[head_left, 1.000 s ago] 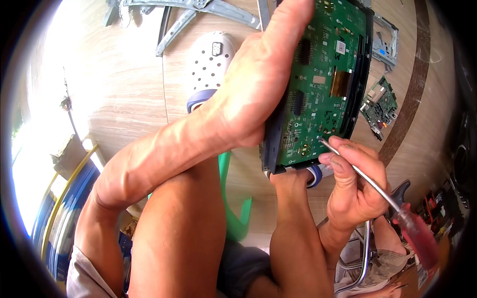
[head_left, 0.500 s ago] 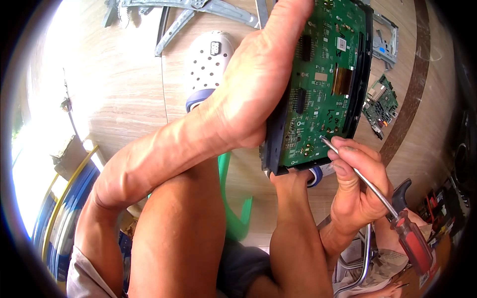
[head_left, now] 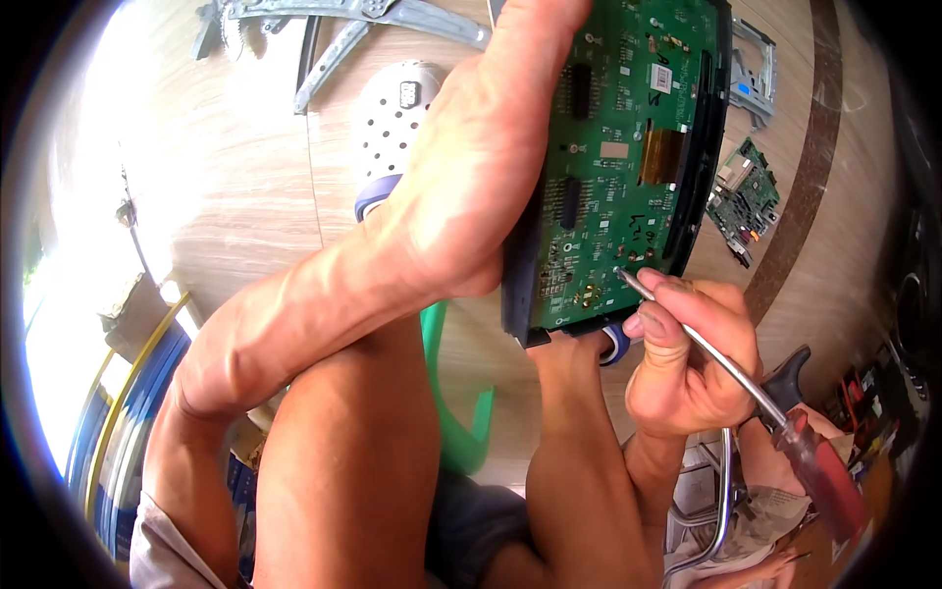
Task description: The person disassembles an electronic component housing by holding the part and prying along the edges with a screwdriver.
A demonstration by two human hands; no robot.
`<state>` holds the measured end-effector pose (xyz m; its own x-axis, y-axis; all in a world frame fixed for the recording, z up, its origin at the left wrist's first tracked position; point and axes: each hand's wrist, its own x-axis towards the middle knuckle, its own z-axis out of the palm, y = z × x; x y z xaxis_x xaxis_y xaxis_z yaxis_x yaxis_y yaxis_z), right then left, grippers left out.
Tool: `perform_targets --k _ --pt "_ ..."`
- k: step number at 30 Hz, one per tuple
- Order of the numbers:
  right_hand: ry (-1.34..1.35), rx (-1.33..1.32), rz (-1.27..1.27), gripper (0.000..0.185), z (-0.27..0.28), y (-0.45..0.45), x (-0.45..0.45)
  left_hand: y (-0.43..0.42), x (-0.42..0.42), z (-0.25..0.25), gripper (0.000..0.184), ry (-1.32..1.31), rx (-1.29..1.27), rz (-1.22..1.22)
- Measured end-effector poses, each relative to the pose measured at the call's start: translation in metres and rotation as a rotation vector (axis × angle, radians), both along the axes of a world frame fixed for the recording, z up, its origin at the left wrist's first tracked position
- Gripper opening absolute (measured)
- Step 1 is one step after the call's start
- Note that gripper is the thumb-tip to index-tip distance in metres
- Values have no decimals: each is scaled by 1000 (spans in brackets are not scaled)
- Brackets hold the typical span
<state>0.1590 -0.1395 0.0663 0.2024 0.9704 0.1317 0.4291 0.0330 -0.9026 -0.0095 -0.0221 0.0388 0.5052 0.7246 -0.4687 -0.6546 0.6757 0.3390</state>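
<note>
My left hand (head_left: 481,177) is closed round the left edge of a black-framed panel with a green circuit board (head_left: 613,206) facing me; its fingertips are hidden. Chips, a small white label and an orange-brown flat ribbon show on the board, which tilts above my feet. A screwdriver (head_left: 721,363) with a silver shaft and a red see-through handle lies across my right hand (head_left: 697,353). Thumb and fingers pinch the shaft near its tip. That tip meets the lower part of the board, where a screw seems to sit.
A loose circuit board (head_left: 743,201) and a metal bracket (head_left: 754,79) lie on the tiled floor at right. Metal linkage arms (head_left: 363,12) lie at top left. A green curved strip (head_left: 466,442) is between my legs. Another person's hand (head_left: 770,569) shows at lower right.
The panel and both hands sit slightly farther left in view, as does the floor scene. The screwdriver tip stays at the same spot on the board, with the handle tilted a little differently.
</note>
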Motion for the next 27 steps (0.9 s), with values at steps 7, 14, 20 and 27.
perform_targets --k 7,14,20,27 --pt "-33 43 -68 21 -6 -1 -4 -2 1 -1 62 -2 -2 2" --pt "-93 43 -51 22 -14 0 -4 -4 11 0 61 8 1 10" --pt "-98 62 11 14 -14 1 -4 -5 10 0 61 14 4 18" --pt "-87 77 -10 14 -17 0 -6 -5 11 0 60 18 5 26"
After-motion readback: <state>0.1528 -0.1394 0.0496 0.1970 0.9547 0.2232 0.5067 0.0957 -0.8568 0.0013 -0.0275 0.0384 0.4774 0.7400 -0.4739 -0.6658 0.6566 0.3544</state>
